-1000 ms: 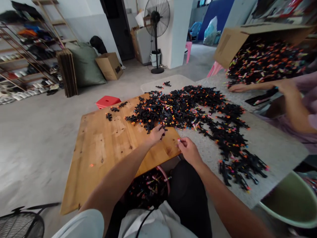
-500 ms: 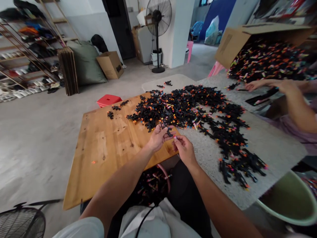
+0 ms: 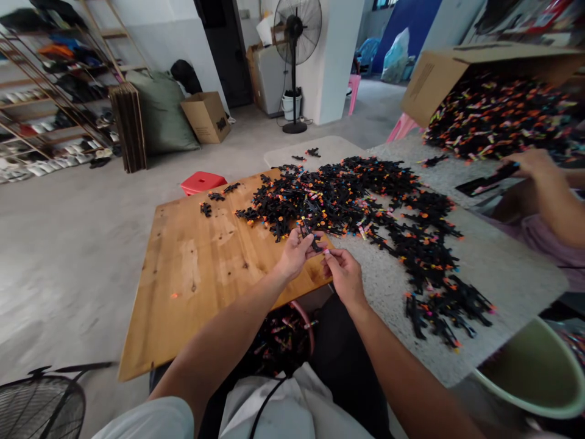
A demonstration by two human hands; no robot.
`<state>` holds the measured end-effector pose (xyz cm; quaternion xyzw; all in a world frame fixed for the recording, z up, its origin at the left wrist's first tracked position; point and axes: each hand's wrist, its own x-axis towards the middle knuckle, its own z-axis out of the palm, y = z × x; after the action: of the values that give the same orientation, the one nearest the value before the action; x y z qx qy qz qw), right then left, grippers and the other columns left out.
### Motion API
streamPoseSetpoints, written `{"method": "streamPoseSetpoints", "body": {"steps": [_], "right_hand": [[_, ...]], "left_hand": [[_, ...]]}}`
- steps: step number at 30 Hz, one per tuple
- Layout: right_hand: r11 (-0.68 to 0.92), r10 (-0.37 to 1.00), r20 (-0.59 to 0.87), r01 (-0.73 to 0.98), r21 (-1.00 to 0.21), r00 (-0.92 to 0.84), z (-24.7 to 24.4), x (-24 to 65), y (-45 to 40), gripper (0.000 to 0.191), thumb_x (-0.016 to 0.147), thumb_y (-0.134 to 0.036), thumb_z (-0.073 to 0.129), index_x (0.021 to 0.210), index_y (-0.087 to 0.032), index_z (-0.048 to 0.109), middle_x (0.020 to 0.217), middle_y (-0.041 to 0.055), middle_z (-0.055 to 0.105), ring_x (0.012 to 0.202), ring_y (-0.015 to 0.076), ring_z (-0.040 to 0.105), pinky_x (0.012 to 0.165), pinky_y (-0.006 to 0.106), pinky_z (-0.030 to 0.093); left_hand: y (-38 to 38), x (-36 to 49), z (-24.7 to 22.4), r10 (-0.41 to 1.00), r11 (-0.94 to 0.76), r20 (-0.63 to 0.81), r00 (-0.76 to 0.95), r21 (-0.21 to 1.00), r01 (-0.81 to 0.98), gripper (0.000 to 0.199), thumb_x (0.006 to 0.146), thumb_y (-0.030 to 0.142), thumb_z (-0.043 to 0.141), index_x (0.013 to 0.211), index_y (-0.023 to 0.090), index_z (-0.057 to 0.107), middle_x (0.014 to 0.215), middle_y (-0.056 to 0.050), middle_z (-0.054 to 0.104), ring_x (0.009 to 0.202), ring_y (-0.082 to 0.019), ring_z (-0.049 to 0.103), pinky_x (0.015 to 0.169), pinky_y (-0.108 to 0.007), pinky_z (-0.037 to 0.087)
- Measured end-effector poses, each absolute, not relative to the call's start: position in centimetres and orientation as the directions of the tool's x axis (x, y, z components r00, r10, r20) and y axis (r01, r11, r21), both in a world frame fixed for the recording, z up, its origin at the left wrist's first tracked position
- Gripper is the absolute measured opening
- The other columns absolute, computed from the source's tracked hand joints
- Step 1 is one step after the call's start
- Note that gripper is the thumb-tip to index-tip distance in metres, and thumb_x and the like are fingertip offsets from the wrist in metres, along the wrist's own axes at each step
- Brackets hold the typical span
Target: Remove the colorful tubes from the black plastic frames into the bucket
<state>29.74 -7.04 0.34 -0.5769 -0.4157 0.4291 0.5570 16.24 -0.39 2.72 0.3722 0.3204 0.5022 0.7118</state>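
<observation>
My left hand (image 3: 295, 255) is closed around a small black toy gun (image 3: 315, 244), held just above the near edge of the wooden board. Close beside it, my right hand (image 3: 345, 274) pinches a tiny pink piece (image 3: 326, 250) at the toy gun's near end. Whether that piece is joined to the toy gun I cannot tell. Beyond my hands spreads a large pile of black toy guns (image 3: 338, 189) with orange, pink, yellow and blue bits. It lies across the wooden board (image 3: 214, 262) and the grey speckled table (image 3: 379, 286).
A small orange piece (image 3: 175, 295) lies on the board. At right, a co-worker's hand (image 3: 532, 161) is over a black tray-like thing (image 3: 479, 183), below a tipped carton (image 3: 425, 85) full of toy guns. A green tub (image 3: 543, 366) stands lower right; a red stool (image 3: 203, 182) stands behind the board.
My two hands keep nearly the same pose around the toy gun. The co-worker's outstretched hand has drawn back to the right. The whole view has shifted slightly.
</observation>
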Motion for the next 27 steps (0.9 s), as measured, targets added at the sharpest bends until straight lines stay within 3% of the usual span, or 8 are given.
{"method": "streamPoseSetpoints", "body": {"steps": [5,12,18,27], "right_hand": [[-0.028,0.964,-0.018,0.035,-0.999,0.265,0.8,29.7,-7.3,0.046,0.086,-0.066,0.067,0.099,-0.022,0.065,0.077,0.0052,0.074,0.058,0.0198,0.064,0.054,0.032,0.053],[-0.028,0.96,0.014,0.146,-0.989,0.279,0.1,29.6,-7.8,0.051,0.087,-0.069,0.063,0.105,-0.022,0.068,0.085,0.0089,0.077,0.069,0.0237,0.07,0.061,0.035,0.057],[-0.01,0.96,0.062,0.254,-0.967,0.274,-0.2,29.2,-7.7,0.044,0.089,-0.064,0.062,0.102,-0.023,0.07,0.086,0.0097,0.078,0.074,0.026,0.073,0.062,0.036,0.057],[-0.094,0.974,-0.072,0.095,-0.991,0.213,-0.6,27.8,-8.8,0.042,0.088,-0.063,0.065,0.098,-0.023,0.07,0.08,0.0069,0.077,0.06,0.024,0.07,0.052,0.035,0.055]], "left_hand": [[-0.6,16.7,2.4,0.962,0.213,-0.097,0.254,0.849,-0.483,0.037,0.09,0.034,0.076,0.111,0.02,0.048,0.11,-0.005,0.073,0.084,-0.016,0.074,0.096,-0.046,0.058],[-0.7,16.7,1.9,0.962,0.25,-0.161,0.221,0.849,-0.466,0.038,0.088,0.035,0.077,0.11,0.021,0.048,0.104,-0.003,0.072,0.09,-0.018,0.074,0.094,-0.043,0.058],[-1.3,17.3,1.7,0.975,0.222,-0.177,0.138,0.854,-0.471,0.036,0.09,0.035,0.073,0.108,0.022,0.046,0.103,-0.002,0.069,0.085,-0.015,0.072,0.085,-0.035,0.058],[-2.7,18.4,1.5,0.977,0.197,-0.21,0.032,0.84,-0.505,0.031,0.089,0.032,0.069,0.105,0.023,0.044,0.097,-0.001,0.069,0.075,-0.013,0.07,0.069,-0.025,0.054]]}}
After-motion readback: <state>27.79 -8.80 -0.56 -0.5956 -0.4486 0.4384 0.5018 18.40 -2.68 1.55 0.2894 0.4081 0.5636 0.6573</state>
